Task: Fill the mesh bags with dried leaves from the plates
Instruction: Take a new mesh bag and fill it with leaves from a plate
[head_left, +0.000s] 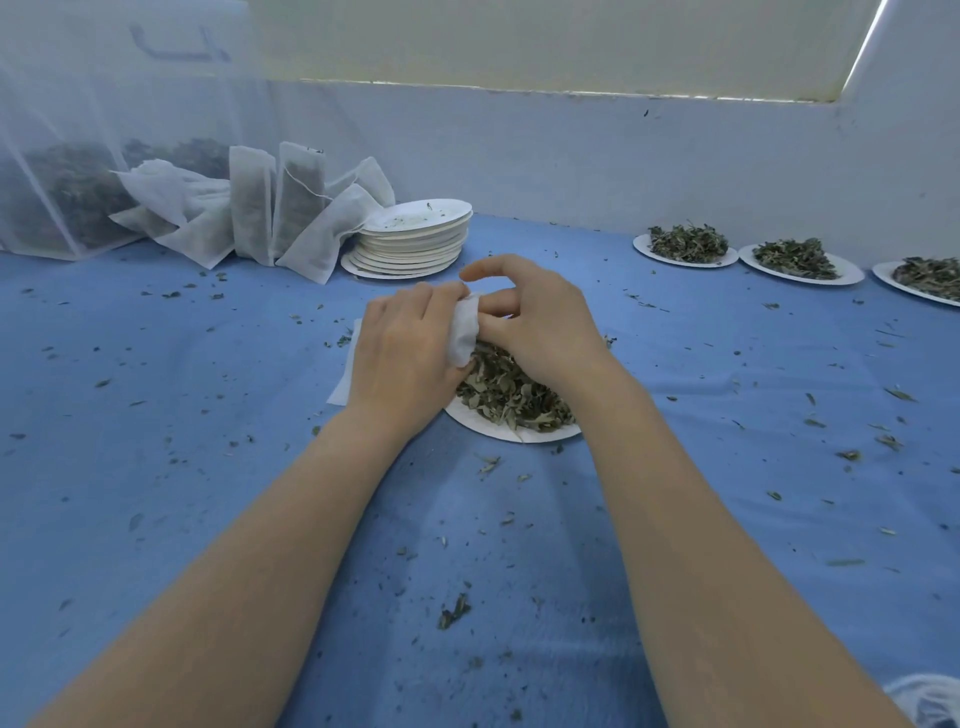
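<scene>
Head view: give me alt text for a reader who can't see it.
Both hands, left hand and right hand, hold a white mesh bag over a plate of dried leaves on a blue table. Filled bags and stacked empty plates sit behind.

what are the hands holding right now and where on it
Both hold one white mesh bag above the plate of dried leaves. The left hand grips its upper end; the right hand pinches the same end at the opening edge.
</scene>
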